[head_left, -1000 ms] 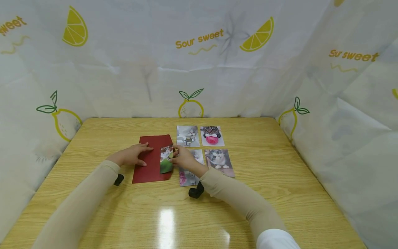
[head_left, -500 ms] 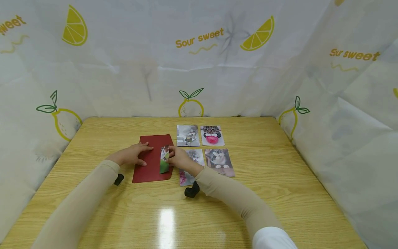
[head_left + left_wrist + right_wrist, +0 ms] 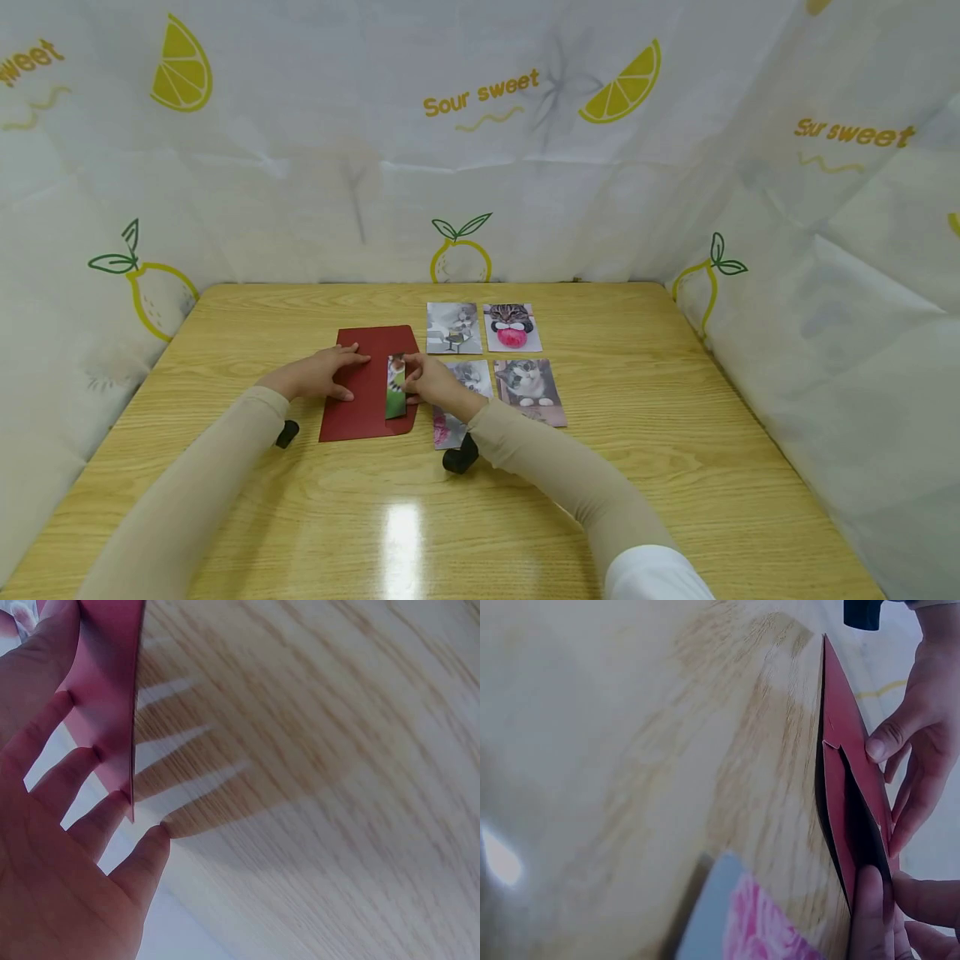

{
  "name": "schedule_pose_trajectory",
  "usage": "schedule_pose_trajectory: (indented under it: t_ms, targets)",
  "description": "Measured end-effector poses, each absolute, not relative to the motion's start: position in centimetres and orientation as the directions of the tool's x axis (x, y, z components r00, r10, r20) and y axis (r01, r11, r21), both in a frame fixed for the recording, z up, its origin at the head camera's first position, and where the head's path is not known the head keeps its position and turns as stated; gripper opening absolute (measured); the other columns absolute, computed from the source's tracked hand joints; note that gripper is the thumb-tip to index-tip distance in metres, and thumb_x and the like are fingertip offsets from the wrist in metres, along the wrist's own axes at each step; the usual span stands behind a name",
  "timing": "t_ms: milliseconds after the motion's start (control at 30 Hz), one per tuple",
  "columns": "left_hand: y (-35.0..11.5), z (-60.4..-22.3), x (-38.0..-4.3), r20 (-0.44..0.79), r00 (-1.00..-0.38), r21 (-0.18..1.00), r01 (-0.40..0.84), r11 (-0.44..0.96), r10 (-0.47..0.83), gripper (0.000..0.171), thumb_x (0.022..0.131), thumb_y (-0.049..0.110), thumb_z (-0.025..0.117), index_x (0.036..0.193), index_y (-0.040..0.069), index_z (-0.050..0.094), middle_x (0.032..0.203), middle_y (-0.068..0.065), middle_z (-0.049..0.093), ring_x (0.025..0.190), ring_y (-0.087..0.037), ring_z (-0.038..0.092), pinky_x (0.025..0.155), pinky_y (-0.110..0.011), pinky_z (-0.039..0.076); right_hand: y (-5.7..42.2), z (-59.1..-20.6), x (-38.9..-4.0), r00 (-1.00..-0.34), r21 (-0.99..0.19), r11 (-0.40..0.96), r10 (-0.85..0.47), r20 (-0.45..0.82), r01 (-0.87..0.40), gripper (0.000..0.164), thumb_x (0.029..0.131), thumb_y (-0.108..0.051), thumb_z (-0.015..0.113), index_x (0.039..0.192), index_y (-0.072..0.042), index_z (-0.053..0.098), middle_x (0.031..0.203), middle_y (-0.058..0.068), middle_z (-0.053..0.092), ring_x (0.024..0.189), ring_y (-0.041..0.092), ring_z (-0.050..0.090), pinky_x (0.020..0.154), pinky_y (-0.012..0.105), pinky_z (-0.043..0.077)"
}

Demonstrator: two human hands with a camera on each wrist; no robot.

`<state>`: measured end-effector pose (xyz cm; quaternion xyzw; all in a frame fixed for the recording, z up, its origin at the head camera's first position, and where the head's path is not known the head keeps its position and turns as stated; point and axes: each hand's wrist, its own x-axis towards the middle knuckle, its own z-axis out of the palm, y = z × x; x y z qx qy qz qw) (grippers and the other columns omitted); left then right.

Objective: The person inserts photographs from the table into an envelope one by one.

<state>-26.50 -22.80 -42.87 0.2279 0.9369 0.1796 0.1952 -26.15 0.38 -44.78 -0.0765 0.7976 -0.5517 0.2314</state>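
Observation:
A red envelope (image 3: 360,417) lies on the wooden table, its slit facing right. Part of a picture card (image 3: 395,400) with a green patch shows at that slit; the rest is hidden inside. My right hand (image 3: 437,385) pinches the card's outer edge between thumb and fingers. In the right wrist view the envelope (image 3: 849,712) gapes around the dark back of the card (image 3: 862,829), and the right fingers (image 3: 868,915) are at its near end. My left hand (image 3: 318,372) rests spread on the envelope's left part; in the left wrist view its fingers (image 3: 49,735) lie straight.
Cat picture cards lie in two rows right of the envelope: a grey-white one (image 3: 453,325), one with a pink ball (image 3: 512,327), a grey cat (image 3: 527,387), and one (image 3: 472,377) partly under my right hand. A patterned white cloth (image 3: 322,200) hangs behind the table.
My right hand has moved left, pushing the card further into the envelope, so a narrower strip of it shows. The left hand has stayed in place.

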Motion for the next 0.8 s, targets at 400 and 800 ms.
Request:
schedule_pose_trajectory:
  t_ms: [400,800]
  targets:
    - [-22.8,-43.0,-26.6,-0.281,-0.822,0.421,0.358,0.833,0.496,0.067,0.089,0.021,0.07,0.147,0.004,0.04,0.156,-0.029,0.018,0.142,-0.054,0.012,0.112,-0.063,0.025,-0.3,-44.3,-26.2,-0.884,-0.907,0.384,-0.344,-0.317,0.176,0.056,0.09,0.006,0.062,0.142,-0.003,0.046,0.078,0.008,0.063,0.069,0.017,0.064,0.061,0.029,0.058]
    - [-23.0,-43.1,-26.6,-0.281,-0.816,0.428,0.365,0.827,0.505,0.067,0.09,0.021,0.069,0.147,0.003,0.039,0.156,-0.03,0.017,0.142,-0.054,0.012,0.111,-0.062,0.026,-0.9,-44.0,-25.7,-0.909,-0.876,0.464,-0.297,-0.293,0.13,0.051,0.088,-0.002,0.069,0.135,-0.004,0.052,0.078,0.007,0.064,0.059,0.013,0.057,0.054,0.023,0.055]
